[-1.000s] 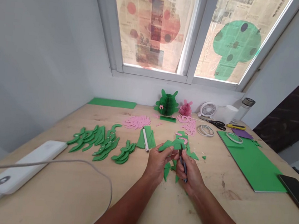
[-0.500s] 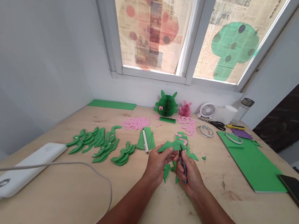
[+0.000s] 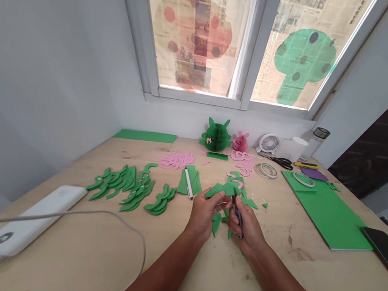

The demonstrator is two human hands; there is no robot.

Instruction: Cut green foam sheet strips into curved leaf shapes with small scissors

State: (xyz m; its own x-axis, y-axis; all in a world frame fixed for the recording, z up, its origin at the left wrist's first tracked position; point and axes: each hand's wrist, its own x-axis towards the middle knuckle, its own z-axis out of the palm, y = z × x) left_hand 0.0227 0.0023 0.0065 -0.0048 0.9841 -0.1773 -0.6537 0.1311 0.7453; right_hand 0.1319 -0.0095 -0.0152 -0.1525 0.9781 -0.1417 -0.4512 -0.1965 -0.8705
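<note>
My left hand [image 3: 207, 208] pinches a curved green paper piece [image 3: 222, 189] between thumb and fingers, above the scraps in the middle of the table. My right hand [image 3: 246, 222] is closed around a slim cutting tool, which looks like small scissors [image 3: 240, 225] with dark blades and a grey-blue handle. The blade end meets the right side of the green paper. Fingers hide part of the handle. Green offcuts [image 3: 216, 223] lie under and behind both hands, with a pink curved strip [image 3: 237, 183] just beyond.
Stacks of green curved pieces [image 3: 137, 195] lie left, near a white power bank [image 3: 31, 220] with a cable. A white pen [image 3: 188, 183] rests on green paper. Pink cutouts [image 3: 178, 160], black-handled scissors [image 3: 283, 162] and tape rolls [image 3: 266, 170] lie farther back. Green card [image 3: 332, 219] and a phone [image 3: 385, 253] are right.
</note>
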